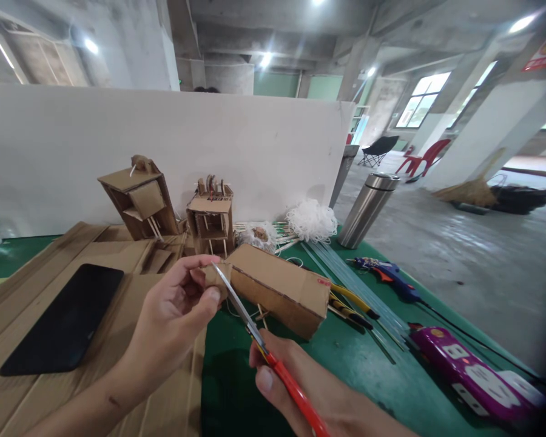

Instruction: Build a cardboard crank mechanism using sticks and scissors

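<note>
My left hand (177, 309) pinches a small piece of cardboard (215, 278) between thumb and fingers. In my right hand (295, 376) is a pair of scissors with red handles (295, 388), its blades pointing up and to the left. The blade tips lie over the cardboard piece, close to my left fingertips; whether they are cutting into it I cannot tell. Just behind the blades rests a long cardboard box (277, 282) on the green tabletop (236, 376). Thin wooden sticks (261, 314) show beside the box's near side.
Cardboard sheets with a black tablet (66, 318) lie at left. Two cardboard models (139, 200) stand before a white board (164, 139). To the right are a steel flask (368, 209), yellow-handled pliers (355, 301), clear glue sticks (341, 273), a blue glue gun (391, 278) and a purple power strip (468, 370).
</note>
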`<state>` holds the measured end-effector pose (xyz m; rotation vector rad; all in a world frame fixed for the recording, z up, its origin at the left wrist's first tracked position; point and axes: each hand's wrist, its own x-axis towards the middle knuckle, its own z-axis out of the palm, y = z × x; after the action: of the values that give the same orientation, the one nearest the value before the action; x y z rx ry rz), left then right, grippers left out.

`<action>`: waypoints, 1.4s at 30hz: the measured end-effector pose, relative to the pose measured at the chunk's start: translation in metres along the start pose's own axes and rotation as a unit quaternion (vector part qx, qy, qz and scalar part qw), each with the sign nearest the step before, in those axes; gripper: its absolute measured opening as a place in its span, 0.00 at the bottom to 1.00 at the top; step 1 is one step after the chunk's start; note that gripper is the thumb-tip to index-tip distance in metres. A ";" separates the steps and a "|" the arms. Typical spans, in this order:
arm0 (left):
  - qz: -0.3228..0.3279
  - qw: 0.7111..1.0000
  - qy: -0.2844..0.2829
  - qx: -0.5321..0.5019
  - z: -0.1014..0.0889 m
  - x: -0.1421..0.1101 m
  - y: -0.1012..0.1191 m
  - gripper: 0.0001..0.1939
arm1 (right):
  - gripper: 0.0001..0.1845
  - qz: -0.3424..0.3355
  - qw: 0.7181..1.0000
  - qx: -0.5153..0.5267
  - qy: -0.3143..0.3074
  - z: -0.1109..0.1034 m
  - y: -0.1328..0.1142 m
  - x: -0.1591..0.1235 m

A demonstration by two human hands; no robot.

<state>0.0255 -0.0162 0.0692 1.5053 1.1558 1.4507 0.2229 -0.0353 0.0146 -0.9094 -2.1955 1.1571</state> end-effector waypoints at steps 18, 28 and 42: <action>0.014 1.000 0.006 0.004 0.000 0.001 0.002 0.13 | 0.29 -0.003 1.000 0.006 -0.013 0.000 -0.001 -0.003; -0.010 0.999 0.033 -0.028 0.005 -0.003 0.003 0.12 | 0.30 0.002 1.000 0.029 0.000 0.001 -0.002 -0.002; -0.001 0.999 0.041 0.001 0.003 0.000 0.000 0.12 | 0.31 0.010 1.000 0.013 -0.010 -0.001 0.000 -0.002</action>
<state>0.0286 -0.0161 0.0690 1.4578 1.2070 1.5217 0.2248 -0.0369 0.0149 -0.9142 -2.1875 1.2054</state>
